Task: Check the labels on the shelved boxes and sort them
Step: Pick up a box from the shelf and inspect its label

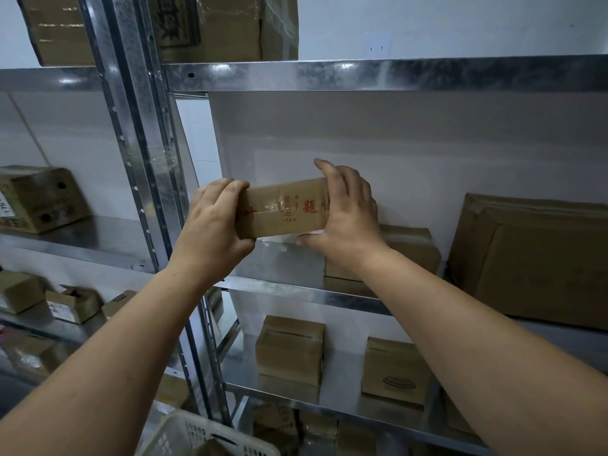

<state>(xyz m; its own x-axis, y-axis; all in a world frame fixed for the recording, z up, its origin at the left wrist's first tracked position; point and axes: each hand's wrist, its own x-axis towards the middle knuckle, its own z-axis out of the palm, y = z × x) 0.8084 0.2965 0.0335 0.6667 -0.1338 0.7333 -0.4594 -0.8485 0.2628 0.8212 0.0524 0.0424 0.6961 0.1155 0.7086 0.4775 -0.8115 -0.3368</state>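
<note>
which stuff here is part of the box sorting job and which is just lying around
In the job: red-printed box, gripped by left hand and right hand; taped box on the shelf; large flat box; lower-shelf boxes.
Just there: white basket (possibly for sorting), wall plate, shelf upright.

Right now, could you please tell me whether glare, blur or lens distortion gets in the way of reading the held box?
Head view: the box is fairly sharp, though shiny tape glints across its red print, and the left hand and right hand cover both ends. Head view: bright glare streaks the metal shelf edge above. Head view: the wide lens makes the shelf post lean.
</note>
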